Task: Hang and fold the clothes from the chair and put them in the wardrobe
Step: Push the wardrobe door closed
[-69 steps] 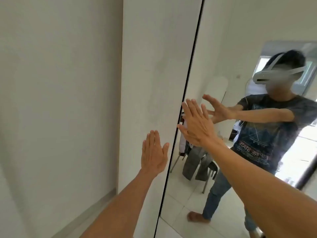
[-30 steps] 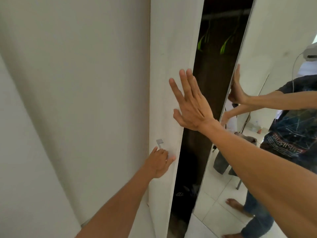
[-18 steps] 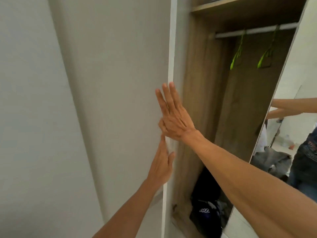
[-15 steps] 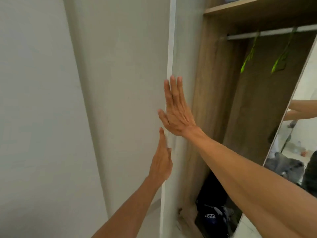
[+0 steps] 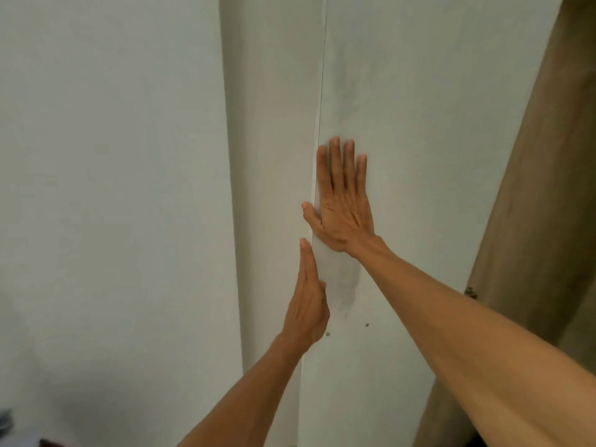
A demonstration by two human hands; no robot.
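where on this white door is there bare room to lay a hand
Bare door above the right hand, and between that arm and the wooden panel. Crowded along the door's left edge, where the left hand lies just below the right hand.

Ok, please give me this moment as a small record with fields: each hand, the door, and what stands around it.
right hand: fingers straight, palm flat against the wardrobe door
left hand: fingers straight, seen edge-on, at the door's left edge, below the right hand
wardrobe door: white, plain, fills the middle of the view
wooden panel: brown, to the right of the door
wall: white, to the left
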